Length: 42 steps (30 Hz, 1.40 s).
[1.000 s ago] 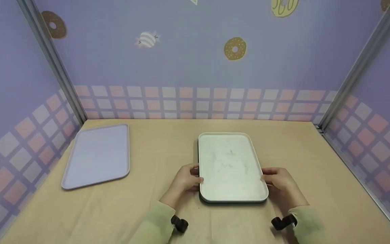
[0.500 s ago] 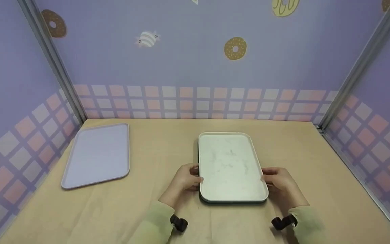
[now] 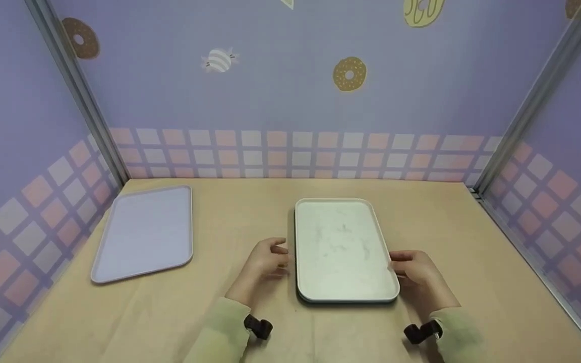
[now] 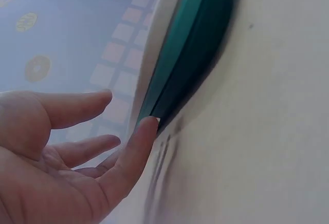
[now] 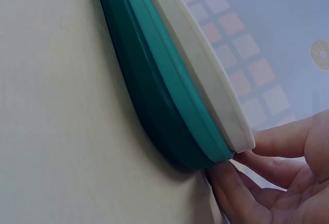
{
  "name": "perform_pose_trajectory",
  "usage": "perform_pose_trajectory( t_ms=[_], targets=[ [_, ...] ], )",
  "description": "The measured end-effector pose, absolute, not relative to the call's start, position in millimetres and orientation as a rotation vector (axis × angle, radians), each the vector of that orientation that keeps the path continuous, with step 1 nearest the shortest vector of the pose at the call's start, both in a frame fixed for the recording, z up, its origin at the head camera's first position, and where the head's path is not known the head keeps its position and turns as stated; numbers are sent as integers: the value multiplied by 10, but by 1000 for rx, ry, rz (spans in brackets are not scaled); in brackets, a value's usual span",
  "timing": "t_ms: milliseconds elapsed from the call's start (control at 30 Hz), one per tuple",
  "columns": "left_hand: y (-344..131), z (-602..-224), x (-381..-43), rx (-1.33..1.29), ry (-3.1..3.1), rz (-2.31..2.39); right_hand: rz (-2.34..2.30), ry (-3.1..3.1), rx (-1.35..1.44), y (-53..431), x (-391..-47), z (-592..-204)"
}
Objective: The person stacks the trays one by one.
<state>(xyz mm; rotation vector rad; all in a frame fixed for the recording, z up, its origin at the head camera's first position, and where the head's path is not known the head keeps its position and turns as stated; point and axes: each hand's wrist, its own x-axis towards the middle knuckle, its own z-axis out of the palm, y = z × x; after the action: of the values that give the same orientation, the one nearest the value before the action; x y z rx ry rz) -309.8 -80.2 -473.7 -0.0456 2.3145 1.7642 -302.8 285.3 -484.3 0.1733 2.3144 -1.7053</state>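
A white rectangular tray [image 3: 343, 247] with faint grey smudges tops a stack on the table. Beneath it show green layers, a lighter teal band [image 5: 154, 54] and a darker green band [image 5: 133, 75]. My right hand [image 3: 416, 267] grips the stack's right side, its thumb at the white rim and a finger low against the green edge in the right wrist view. Beside the left edge, my left hand [image 3: 265, 259] has its fingers spread and holds nothing. In the left wrist view one fingertip [image 4: 149, 124] overlaps the green edge; whether it touches is unclear.
A lavender tray [image 3: 144, 234] lies at the table's left side, slightly turned. The table [image 3: 240, 212] has a beige cover. Purple patterned walls [image 3: 280, 91] close off the back and both sides, with metal posts [image 3: 83, 101] at the corners.
My left hand has let go of the stack's left edge and moved a little to the left. The right hand and the trays have stayed in place.
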Motion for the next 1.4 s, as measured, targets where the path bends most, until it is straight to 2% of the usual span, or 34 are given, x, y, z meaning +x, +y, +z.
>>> perform_pose_trajectory(
  t_ms=[333, 633, 867, 1133, 1400],
  targets=[
    [-1348, -4642, -3171, -189, 2445, 1770, -1767, 2276, 210, 2837, -3019, -4853],
    [-2174, -4485, -3206, -290, 2641, 1650, -1734, 2320, 188, 2847, -3019, -4869],
    [-2915, -4450, -3172, -537, 2866, 1461, -1752, 2325, 186, 2842, -3024, -4880],
    [-3542, -4545, -2981, -1031, 2880, 1211, -1758, 2311, 190, 2826, -3033, -4887],
    [-3807, -4664, -2827, -1054, 2783, 1079, -1760, 2337, 172, 2826, -3031, -4904]
  ],
)
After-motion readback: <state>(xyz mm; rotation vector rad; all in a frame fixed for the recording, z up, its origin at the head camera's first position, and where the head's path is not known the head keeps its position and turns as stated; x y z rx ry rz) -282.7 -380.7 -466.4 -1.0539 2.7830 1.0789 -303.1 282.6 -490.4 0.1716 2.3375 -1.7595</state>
